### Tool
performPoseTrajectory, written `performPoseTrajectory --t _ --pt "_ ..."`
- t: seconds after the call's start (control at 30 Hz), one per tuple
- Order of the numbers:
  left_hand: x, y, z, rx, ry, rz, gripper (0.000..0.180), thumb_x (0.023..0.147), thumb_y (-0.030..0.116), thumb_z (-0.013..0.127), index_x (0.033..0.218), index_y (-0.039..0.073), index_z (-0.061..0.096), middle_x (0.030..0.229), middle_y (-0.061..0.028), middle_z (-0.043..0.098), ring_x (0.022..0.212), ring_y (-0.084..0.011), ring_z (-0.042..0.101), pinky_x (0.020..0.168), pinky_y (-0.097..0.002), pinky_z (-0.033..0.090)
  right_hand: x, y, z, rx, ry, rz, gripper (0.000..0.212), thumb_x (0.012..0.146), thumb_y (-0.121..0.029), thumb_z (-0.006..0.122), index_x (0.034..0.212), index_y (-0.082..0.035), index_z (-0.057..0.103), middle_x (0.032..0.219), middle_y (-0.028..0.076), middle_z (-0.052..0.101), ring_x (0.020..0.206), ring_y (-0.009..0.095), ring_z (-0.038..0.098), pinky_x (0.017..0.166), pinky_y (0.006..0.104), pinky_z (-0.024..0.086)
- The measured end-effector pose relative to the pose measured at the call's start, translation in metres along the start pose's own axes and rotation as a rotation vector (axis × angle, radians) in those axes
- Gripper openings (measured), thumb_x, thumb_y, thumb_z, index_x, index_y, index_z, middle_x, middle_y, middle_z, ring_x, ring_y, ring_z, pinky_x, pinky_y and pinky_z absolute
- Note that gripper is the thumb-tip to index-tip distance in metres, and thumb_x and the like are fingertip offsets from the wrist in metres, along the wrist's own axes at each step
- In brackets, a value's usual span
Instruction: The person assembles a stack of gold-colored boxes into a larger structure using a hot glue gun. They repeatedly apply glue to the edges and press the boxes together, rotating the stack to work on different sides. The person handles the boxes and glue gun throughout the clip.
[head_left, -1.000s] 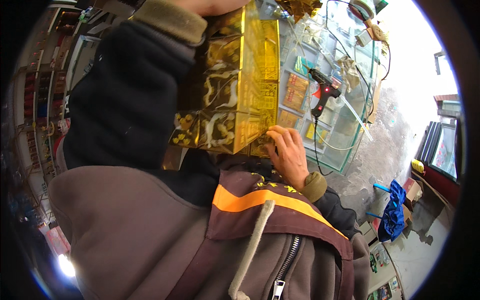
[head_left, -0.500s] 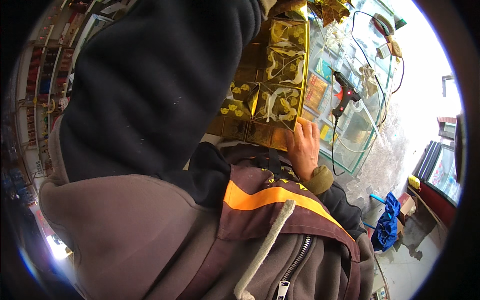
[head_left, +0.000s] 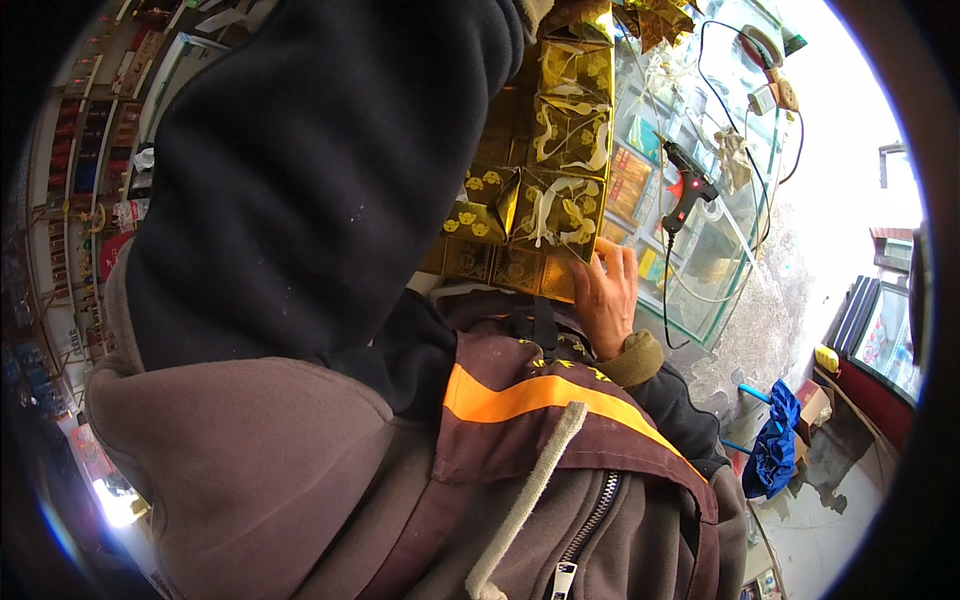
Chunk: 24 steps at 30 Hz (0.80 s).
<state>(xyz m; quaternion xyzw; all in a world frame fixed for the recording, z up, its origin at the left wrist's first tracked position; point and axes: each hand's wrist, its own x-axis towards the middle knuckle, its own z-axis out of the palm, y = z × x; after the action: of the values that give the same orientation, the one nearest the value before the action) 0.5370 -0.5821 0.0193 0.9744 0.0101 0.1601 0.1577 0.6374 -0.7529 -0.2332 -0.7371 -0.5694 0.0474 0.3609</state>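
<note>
A shiny gold foil-covered structure (head_left: 563,130) built of square panels with yellow motifs stands at the top middle. White, glue-like strands and smears run over its panels. My right hand (head_left: 606,298) grips its near right corner, the thumb on the near side and the fingertips partly hidden at the edge. My left arm (head_left: 310,190), in a dark sleeve, reaches up across the left half to the structure's far end. The left hand is beyond the top edge. To the right of the structure, a black glue gun (head_left: 690,188) with a red trigger lies on the glass counter (head_left: 715,270).
Black and white cords, a plug with an adapter (head_left: 775,97) and a tape roll (head_left: 764,47) lie along the counter's right side. Crumpled gold foil (head_left: 660,20) sits at the top. A blue umbrella (head_left: 772,445) is at lower right. Stocked shelves (head_left: 95,150) line the left.
The view has shifted slightly. My right hand stays at the same corner of the gold structure, and the glue gun has not moved on the counter.
</note>
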Motion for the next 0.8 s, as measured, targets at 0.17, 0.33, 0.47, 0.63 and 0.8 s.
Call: performPoseTrajectory --t 0.17,0.33,0.47,0.63,0.8 --pt "0.006 0.007 -0.001 -0.005 -0.004 0.013 0.035 0.099 0.033 0.048 0.124 0.010 0.057 0.124 -0.0120 0.061 0.119 -0.0322 0.055 0.103 -0.0438 0.038 0.000 0.000 -0.002 0.006 -0.021 0.006 0.027 0.087 -0.005 0.066 0.114 -0.007 0.062 0.112 0.012 0.058 0.105 0.035 0.053 0.092 0.0454 0.044" --pt "0.022 0.006 0.009 0.013 0.008 0.018 0.035 0.099 0.033 0.048 0.124 0.010 0.057 0.125 -0.0120 0.061 0.119 -0.0322 0.055 0.103 -0.0439 0.038 0.004 0.000 -0.008 0.078 0.065 0.080 0.028 0.087 -0.003 0.068 0.114 -0.005 0.061 0.113 0.014 0.059 0.106 0.036 0.055 0.093 0.0445 0.046" --pt "0.050 -0.032 0.011 0.072 0.027 -0.033 0.036 0.099 0.033 0.048 0.124 0.010 0.057 0.126 -0.0119 0.061 0.119 -0.0323 0.055 0.103 -0.0440 0.038 0.013 0.026 -0.029 0.104 0.213 0.337 0.023 0.092 -0.009 0.067 0.112 -0.002 0.058 0.109 0.018 0.060 0.099 0.035 0.060 0.083 0.0435 0.049" --pt "0.111 -0.116 0.026 0.281 0.026 -0.207 0.036 0.099 0.033 0.047 0.125 0.011 0.057 0.127 -0.0119 0.061 0.120 -0.0323 0.055 0.103 -0.0442 0.038 0.031 0.070 -0.045 -0.065 0.215 0.619 0.028 0.099 -0.027 0.064 0.108 -0.002 0.054 0.100 0.017 0.062 0.088 0.036 0.064 0.073 0.0459 0.049" --pt "0.128 -0.163 0.042 0.352 -0.065 -0.320 0.036 0.099 0.034 0.047 0.125 0.011 0.057 0.128 -0.0119 0.061 0.120 -0.0323 0.055 0.103 -0.0443 0.038 0.037 0.080 -0.042 -0.074 0.190 0.709 0.038 0.096 -0.035 0.068 0.111 -0.001 0.059 0.086 0.014 0.067 0.080 0.034 0.067 0.071 0.0440 0.051"
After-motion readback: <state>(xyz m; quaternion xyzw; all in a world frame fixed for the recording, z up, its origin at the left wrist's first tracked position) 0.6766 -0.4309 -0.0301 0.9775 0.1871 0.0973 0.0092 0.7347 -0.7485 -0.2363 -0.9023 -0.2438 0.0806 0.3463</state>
